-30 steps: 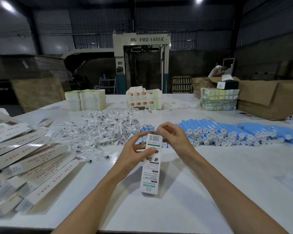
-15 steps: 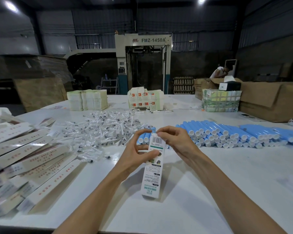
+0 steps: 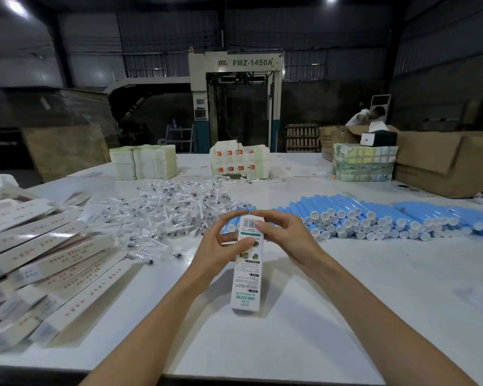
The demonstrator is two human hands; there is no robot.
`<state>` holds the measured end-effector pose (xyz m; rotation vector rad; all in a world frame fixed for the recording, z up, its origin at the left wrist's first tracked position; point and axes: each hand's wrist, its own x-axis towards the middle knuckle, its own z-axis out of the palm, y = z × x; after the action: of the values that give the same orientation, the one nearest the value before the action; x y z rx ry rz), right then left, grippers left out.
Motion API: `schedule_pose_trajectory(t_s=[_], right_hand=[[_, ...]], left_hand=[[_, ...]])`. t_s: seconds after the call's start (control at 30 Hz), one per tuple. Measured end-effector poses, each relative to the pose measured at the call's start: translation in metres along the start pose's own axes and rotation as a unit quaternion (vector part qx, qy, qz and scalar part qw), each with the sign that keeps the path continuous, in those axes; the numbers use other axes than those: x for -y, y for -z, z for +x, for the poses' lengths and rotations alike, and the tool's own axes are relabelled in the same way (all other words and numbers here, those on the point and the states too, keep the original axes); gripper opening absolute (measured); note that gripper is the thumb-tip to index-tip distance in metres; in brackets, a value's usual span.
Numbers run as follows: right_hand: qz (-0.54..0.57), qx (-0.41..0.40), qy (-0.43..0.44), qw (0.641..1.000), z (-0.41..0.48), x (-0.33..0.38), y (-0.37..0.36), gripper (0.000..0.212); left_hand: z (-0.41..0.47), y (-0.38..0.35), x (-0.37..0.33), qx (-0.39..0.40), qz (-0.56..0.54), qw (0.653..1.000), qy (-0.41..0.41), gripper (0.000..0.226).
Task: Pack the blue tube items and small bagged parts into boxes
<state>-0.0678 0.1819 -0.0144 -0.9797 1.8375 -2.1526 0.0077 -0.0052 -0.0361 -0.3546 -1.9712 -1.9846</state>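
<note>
- Your left hand (image 3: 221, 247) grips the upper part of a narrow white carton (image 3: 246, 288), thumb laid across its printed face and fingers curled round the far side.
- Your right hand (image 3: 289, 235) pinches the carton's top end, fingertips on the barcoded flap.
- The carton stands nearly upright, its lower end on the white table (image 3: 346, 316), straight in front of you and between your forearms.
- The blue tubes (image 3: 374, 218) lie stacked in long rows, white caps towards you, just beyond your right hand and running off to the right.
- A few blue tube ends show behind your left fingers; you cannot tell whether they are held or only lying there.
- The small bagged parts (image 3: 165, 210) are heaped in a loose clear pile beyond your left hand, near the table's middle.
- Long white boxes (image 3: 42, 260) with red lettering lie overlapped along the left edge.
- At the far edge stand stacks of flat cartons (image 3: 144, 161), a second stack with red-and-white prints (image 3: 240, 160), and a wrapped bundle (image 3: 364, 162).
- Brown cardboard boxes (image 3: 444, 160) sit at the far right, with a person (image 3: 364, 117) bent over behind them.
- A machine marked FMZ-1450A (image 3: 234, 79) stands behind the table.
</note>
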Motion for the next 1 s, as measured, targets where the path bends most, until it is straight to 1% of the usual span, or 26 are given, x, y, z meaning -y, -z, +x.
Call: schedule_pose_trajectory(t_s=[0.07,0.13,0.3,0.5,0.7,0.8,0.87,0.93,1.0], right_hand=[[-0.034,-0.026,0.02,0.999,-0.001,-0.004,-0.005,0.024],[-0.057,-0.034,0.027,0.997,-0.001,-0.005,-0.005,0.022],[-0.07,-0.04,0.031,0.996,-0.002,-0.003,-0.004,0.019],[-0.088,-0.051,0.03,0.994,-0.002,-0.002,-0.007,0.016],[-0.13,-0.067,0.047,0.988,-0.002,0.0,-0.011,0.012],[-0.1,-0.065,0.042,0.992,-0.003,-0.005,-0.008,0.015],[-0.028,-0.064,0.025,0.997,-0.005,-0.01,-0.012,0.025],[0.054,-0.063,-0.019,0.996,-0.006,-0.012,-0.016,0.035],[0.045,-0.048,-0.066,0.996,-0.008,-0.013,-0.018,0.037]], left_hand=[[0.0,0.001,0.001,-0.002,-0.001,1.0,0.002,0.057],[-0.001,0.001,0.001,-0.002,-0.003,1.0,0.003,0.055],[-0.001,0.001,0.003,-0.003,0.001,1.0,0.002,0.051],[-0.002,0.0,0.003,-0.005,0.006,1.0,-0.005,0.052],[-0.003,0.0,0.005,-0.005,0.015,1.0,-0.016,0.046],[-0.002,-0.001,0.007,-0.002,0.005,1.0,-0.02,0.047],[0.0,-0.003,0.01,0.004,-0.006,1.0,-0.021,0.05],[0.002,-0.003,0.011,0.01,-0.015,1.0,-0.02,0.055],[0.004,0.0,0.013,0.012,-0.021,0.999,-0.026,0.057]])
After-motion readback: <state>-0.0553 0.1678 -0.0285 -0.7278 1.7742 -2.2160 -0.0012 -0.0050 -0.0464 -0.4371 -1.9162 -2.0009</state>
